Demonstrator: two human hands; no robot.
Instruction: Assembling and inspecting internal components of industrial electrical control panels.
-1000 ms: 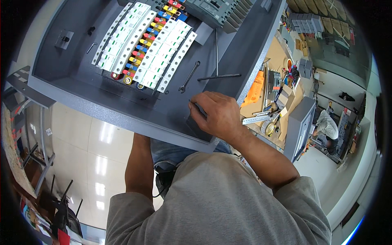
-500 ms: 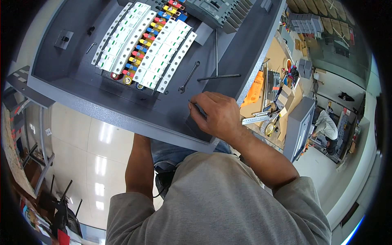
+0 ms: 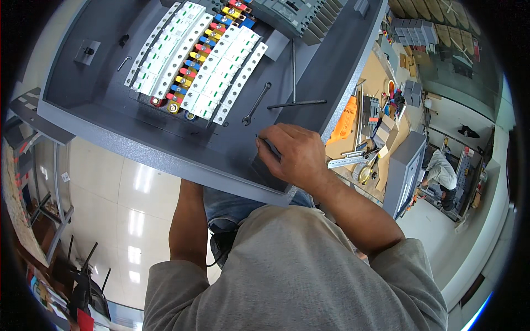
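My right hand [image 3: 295, 155] hangs over the near right corner of a dark grey metal enclosure [image 3: 165, 168]. Its fingers are curled with thumb and forefinger close together; whatever they may pinch is too small to make out. Just beyond the fingertips lie a small wrench [image 3: 256, 103] and a T-handled hex key [image 3: 294, 71]. Two rows of white circuit breakers [image 3: 168, 49] flank a strip of red, yellow and blue terminals [image 3: 190, 64]. My left forearm [image 3: 188, 223] passes beneath the enclosure's near edge, which hides the left hand.
A large grey moulded-case breaker [image 3: 295, 16] sits at the enclosure's far side. A short metal tool [image 3: 124, 63] lies at its left. To the right, a workbench carries an orange power tool [image 3: 343, 120] and a tape roll [image 3: 364, 174]. Another person [image 3: 441, 170] bends down farther off.
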